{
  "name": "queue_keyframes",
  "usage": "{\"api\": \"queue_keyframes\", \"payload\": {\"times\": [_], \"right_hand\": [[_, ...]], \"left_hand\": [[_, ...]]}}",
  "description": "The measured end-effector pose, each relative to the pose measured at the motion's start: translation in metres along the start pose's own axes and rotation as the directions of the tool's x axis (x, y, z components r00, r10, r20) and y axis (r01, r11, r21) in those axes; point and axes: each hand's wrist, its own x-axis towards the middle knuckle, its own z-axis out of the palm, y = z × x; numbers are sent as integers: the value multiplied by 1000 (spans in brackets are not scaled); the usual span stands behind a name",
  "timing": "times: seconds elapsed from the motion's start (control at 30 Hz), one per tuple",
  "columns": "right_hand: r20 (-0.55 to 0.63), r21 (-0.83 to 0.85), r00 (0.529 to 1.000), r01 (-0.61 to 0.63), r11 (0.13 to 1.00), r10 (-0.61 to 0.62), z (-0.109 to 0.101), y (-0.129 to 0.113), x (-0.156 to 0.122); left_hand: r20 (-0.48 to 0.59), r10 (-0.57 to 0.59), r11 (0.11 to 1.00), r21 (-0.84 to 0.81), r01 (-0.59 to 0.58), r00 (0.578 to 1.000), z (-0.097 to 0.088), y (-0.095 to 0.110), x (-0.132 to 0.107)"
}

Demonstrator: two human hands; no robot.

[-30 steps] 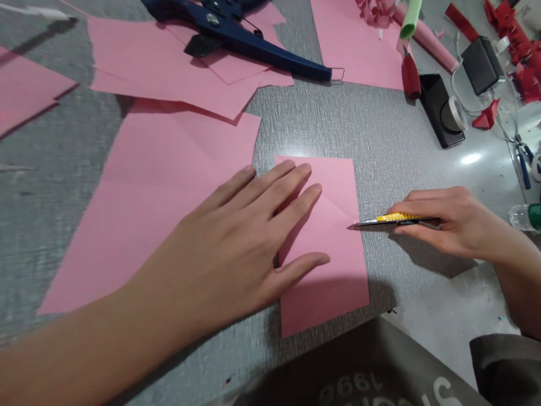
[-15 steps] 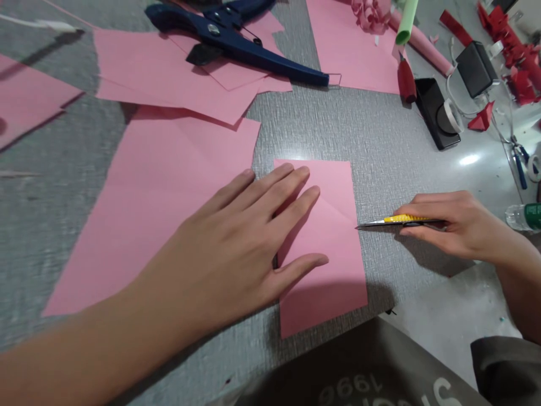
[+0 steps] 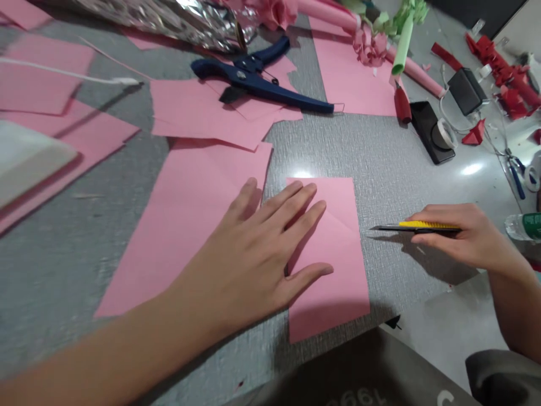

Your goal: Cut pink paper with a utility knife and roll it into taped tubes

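Observation:
My left hand (image 3: 257,254) lies flat with fingers spread on a small pink paper sheet (image 3: 338,270) and the edge of a larger pink sheet (image 3: 186,225) beside it. The small sheet shows a diagonal crease. My right hand (image 3: 460,234) grips a yellow utility knife (image 3: 416,226), its blade pointing left, a short way off the small sheet's right edge and clear of the paper.
Blue-handled pliers (image 3: 262,82) rest on more pink sheets at the back. A black box with a tape roll (image 3: 435,132), red paper scraps (image 3: 507,79), rolled pink and green paper (image 3: 401,39), foil (image 3: 177,20) and a bottle (image 3: 524,225) lie around the grey table (image 3: 380,152).
The knife tip has drawn back to the right, off the small sheet's edge. The view has tilted up, showing more of the table's back. My left hand stays pressed down.

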Motion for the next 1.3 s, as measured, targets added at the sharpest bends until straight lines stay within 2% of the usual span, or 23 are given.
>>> {"api": "queue_keyframes", "payload": {"times": [0.1,0.3,0.5,0.67,0.8,0.97,1.13,1.3], "right_hand": [[-154,54,988,-19,998,27,11,4,1],[-148,150,989,4,989,18,29,-6,23],[-282,348,952,-17,937,122,41,-22,61],[-314,465,938,17,885,147,60,-17,97],[-357,469,918,15,883,175,69,-4,106],[-444,373,890,78,925,104,65,5,98],[-475,326,877,91,941,79,65,11,98],[-474,317,879,110,942,57,70,15,101]], "left_hand": [[20,-9,1000,27,8,1000,1,1,0],[68,-64,996,68,59,996,2,-1,3],[86,-45,996,75,38,995,5,-3,4],[54,-38,992,121,31,998,4,1,7],[23,0,974,228,-6,1000,7,3,11],[38,-3,959,282,-8,999,6,2,14],[91,53,982,177,-68,994,-3,10,5],[217,105,993,29,-114,970,-2,23,-6]]}}
